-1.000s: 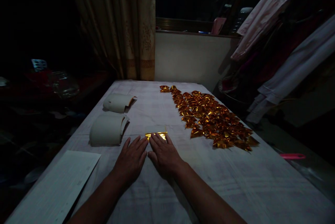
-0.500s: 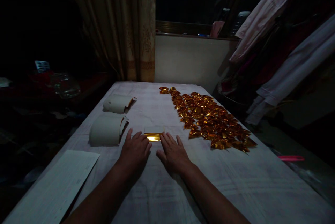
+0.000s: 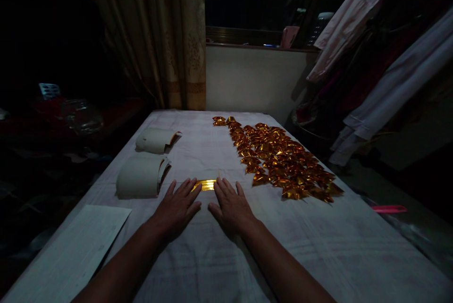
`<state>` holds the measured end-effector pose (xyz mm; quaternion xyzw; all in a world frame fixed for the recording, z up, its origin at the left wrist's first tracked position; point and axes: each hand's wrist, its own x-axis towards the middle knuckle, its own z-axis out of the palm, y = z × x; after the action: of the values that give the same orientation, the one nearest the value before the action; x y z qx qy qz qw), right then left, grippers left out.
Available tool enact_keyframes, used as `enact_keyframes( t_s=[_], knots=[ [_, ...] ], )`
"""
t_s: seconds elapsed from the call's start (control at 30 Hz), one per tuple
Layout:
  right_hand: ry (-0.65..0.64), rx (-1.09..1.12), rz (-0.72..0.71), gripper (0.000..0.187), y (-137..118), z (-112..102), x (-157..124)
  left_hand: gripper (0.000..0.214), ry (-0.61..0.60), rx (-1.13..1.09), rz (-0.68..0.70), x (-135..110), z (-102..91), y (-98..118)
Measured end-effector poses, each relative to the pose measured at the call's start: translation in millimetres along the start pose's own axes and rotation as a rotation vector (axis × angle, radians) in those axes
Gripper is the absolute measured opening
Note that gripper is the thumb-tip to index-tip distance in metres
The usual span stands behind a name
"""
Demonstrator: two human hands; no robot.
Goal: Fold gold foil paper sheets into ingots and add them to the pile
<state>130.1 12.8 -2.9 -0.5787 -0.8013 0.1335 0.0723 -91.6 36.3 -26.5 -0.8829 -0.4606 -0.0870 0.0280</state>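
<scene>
A narrow folded strip of shiny gold foil paper (image 3: 208, 185) lies flat on the cloth-covered table in front of me. My left hand (image 3: 179, 203) presses on its left end, the fingers stretched out flat. Over the right end lie the fingertips of my right hand (image 3: 230, 203), also flat and outstretched. Both ends of the strip are partly hidden under the fingers. To the right of my hands spreads a large group of folded gold foil pieces (image 3: 279, 156), pointed at their ends.
Two curled stacks of pale sheets, a nearer stack (image 3: 138, 175) and a farther stack (image 3: 154, 140), stand at the left. A flat white board or sheet (image 3: 76, 248) lies at the near left. A curtain (image 3: 177, 57) hangs behind; clothes (image 3: 399, 81) hang at right.
The pale flap behind the gold strip has been folded over, and creases now run along the gold. My left hand has flattened its fingers on the strip.
</scene>
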Motion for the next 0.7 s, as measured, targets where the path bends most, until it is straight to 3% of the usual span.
enact_keyframes(
  t_s=[0.23,0.43,0.57,0.7],
  knots=[
    [0.048,0.006,-0.005,0.064,-1.2,0.4,-2.3,0.048,0.077,0.058,0.032,-0.5,-6.7,-7.9],
    [0.105,0.018,0.067,0.064,3.1,-0.2,-3.4,0.046,0.052,0.041,0.021,-2.3,-17.4,16.3],
    [0.164,-0.022,0.135,0.063,7.8,-0.7,-3.9,0.04,0.138,-0.009,-0.011,0.2,-14.0,35.9],
    [0.185,-0.038,0.154,0.063,9.2,0.0,-5.0,0.025,0.184,-0.09,-0.043,10.0,-19.1,38.0]
  ],
)
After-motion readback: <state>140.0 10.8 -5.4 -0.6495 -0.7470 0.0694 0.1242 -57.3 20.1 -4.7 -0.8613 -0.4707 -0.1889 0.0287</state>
